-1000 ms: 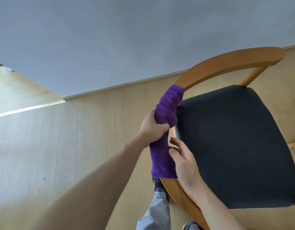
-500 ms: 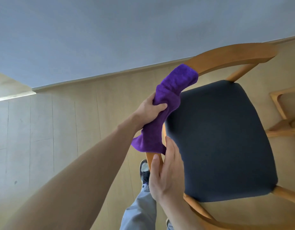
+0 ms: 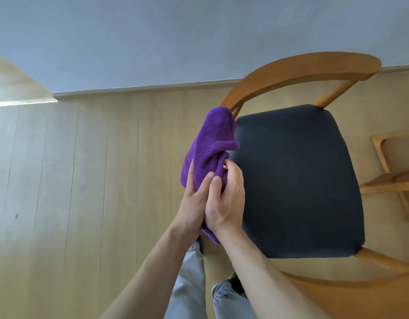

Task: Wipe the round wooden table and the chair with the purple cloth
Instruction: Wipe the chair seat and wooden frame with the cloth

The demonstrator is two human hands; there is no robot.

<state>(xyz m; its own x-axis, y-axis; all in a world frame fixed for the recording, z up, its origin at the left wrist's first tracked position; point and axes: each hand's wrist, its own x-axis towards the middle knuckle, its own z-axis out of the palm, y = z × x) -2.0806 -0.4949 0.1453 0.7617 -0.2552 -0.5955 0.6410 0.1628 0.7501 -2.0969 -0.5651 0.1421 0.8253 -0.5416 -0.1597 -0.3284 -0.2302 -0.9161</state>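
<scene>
The purple cloth (image 3: 210, 143) is seen to be a soft, fleecy fabric — deep-piled and matt, with no sheen. The chair (image 3: 300, 67) is framed in honey-coloured wood, smooth and finished to a low satin lustre, while its seat (image 3: 295, 180) is covered in a dark, finely woven textile, flat and matt. The floor (image 3: 84, 180) is laid in pale wood-look planks, smooth and faintly reflective where light falls. The wall (image 3: 176, 38) is painted matt — evenly grey-blue. Light, matt woven cloth is worn on the trouser legs (image 3: 189, 284).

One chair (image 3: 297, 180), one cloth (image 3: 210, 143), two hands (image 3: 224, 203)
</scene>
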